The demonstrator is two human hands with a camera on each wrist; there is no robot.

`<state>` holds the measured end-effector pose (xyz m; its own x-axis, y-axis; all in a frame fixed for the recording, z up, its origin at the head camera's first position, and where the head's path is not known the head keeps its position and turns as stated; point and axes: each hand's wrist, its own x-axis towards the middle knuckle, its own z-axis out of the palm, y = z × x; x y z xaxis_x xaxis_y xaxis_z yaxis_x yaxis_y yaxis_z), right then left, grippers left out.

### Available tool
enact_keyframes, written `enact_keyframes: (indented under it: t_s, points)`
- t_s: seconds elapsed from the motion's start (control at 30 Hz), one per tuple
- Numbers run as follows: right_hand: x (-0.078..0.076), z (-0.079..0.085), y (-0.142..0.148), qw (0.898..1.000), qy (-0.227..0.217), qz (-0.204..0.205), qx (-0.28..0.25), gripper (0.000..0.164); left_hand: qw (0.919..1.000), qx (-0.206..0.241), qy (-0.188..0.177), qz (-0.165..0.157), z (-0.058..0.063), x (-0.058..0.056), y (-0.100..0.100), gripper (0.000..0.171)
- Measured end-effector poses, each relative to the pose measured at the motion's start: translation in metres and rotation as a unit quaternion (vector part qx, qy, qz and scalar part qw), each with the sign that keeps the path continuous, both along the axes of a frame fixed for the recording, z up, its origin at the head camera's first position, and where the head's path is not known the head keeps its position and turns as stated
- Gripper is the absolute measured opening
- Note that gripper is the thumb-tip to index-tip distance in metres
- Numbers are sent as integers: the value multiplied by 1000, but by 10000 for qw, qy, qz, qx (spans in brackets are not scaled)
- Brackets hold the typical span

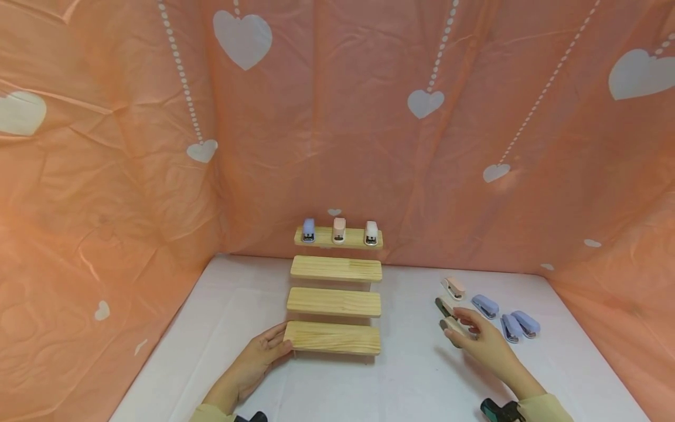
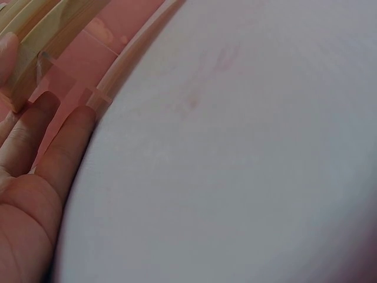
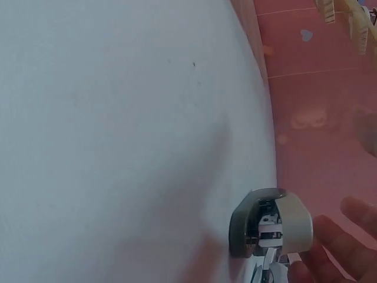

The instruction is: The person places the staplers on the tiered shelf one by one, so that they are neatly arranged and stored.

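Observation:
A stepped rack with wooden boards (image 1: 332, 338) on clear supports stands in the middle. My left hand (image 1: 262, 357) grips the left end of its lowest board, thumb at the front edge. In the left wrist view, my fingers (image 2: 65, 150) lie against the clear support below the wood. My right hand (image 1: 482, 340) pinches a cream stapler (image 3: 294, 224) with a dark green base between thumb and fingers. Just behind it lies another green-based stapler (image 1: 444, 307). A pink stapler (image 1: 453, 288) lies farther back.
On the top board (image 1: 355, 236) stand a blue stapler (image 1: 308, 230), a pink stapler (image 1: 339, 230) and a white stapler (image 1: 371, 232). Right of my right hand lie blue staplers (image 1: 486, 306). A pink curtain (image 1: 337, 117) with hearts encloses the white table (image 1: 406, 375).

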<state>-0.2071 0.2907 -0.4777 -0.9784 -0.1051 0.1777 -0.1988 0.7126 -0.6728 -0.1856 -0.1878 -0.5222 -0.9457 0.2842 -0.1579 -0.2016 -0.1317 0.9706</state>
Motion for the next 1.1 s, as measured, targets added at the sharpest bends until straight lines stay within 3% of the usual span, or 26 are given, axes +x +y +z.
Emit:
enact_keyframes:
  t_s: [0.33,0.57,1.1]
  points:
    - [0,-1,-3,9987,-493,-57,-104,67,10000,10,-17,6,0,0,0,76]
    - [-2,-6,-6,9993,-382,-10,18,68,9999,-100,-25,55,1,0,1,77]
    - [2,-7,-2,9953,-929,-146,213,66,10000,-82,32,-30,1,1,0,75]
